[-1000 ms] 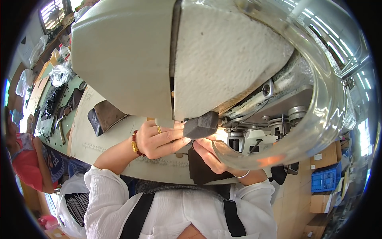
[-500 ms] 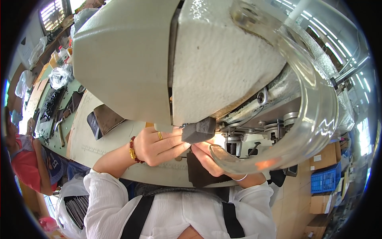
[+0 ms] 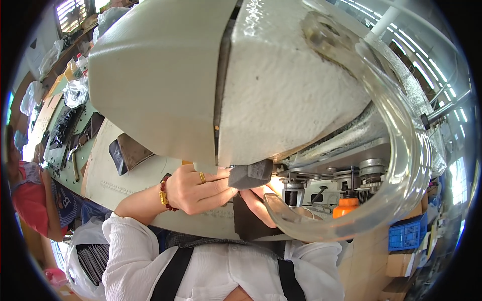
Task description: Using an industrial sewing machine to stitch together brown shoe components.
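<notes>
Left hand (image 3: 193, 193): I see its back — fingers (image 3: 213, 188) reaching rightward.
Right hand (image 3: 258, 205): partly hidden — close beside left.

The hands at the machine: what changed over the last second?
The left hand, right hand and grey block sit slightly lower in the picture, so the camera probably moved. The orange bottle, before a patch through the curved clear tube, now shows above its bend. No grip visibly changed; the brown piece stays by the right hand.

The sewing machine (image 3: 251, 85) stands over the table (image 3: 150, 185); a sheet (image 3: 248, 223) lies at the near edge, other pieces (image 3: 133, 152) left, and a crate (image 3: 406, 233) (past the table) sits right.
</notes>
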A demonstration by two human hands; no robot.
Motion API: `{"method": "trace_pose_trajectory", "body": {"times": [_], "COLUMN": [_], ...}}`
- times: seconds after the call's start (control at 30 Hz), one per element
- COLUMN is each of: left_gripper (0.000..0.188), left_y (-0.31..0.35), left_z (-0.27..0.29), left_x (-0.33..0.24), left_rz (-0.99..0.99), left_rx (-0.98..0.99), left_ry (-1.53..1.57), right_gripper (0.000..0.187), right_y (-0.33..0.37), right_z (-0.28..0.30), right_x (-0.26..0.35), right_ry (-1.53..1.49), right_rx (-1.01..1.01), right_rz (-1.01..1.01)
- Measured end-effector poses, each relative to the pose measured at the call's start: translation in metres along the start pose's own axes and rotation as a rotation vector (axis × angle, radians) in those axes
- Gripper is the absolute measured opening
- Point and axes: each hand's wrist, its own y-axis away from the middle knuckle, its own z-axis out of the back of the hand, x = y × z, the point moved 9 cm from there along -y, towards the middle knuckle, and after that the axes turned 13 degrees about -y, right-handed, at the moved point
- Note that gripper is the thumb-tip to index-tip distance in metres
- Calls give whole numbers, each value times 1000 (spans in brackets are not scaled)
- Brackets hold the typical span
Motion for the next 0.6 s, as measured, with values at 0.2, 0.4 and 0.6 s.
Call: {"method": "trace_pose_trajectory", "body": {"times": [0.2,0.4,0.6], "left_gripper": [15,16,18], "left_y": [17,67,96], "left_z": [-13,-56,-71], "left_x": [2,8,11], "left_rz": [54,209,292], "left_rx": [91,227,257], "left_ry": [-44,81,164], "right_gripper": [27,35,48], "right_y": [41,77,61], "right_z": [-75,-110,-120], "right_x": [16,-22,-34], "right_ry": [1135,2467,2821], "right_rx": [377,736,474], "right_rz": [668,1218,1161]}}
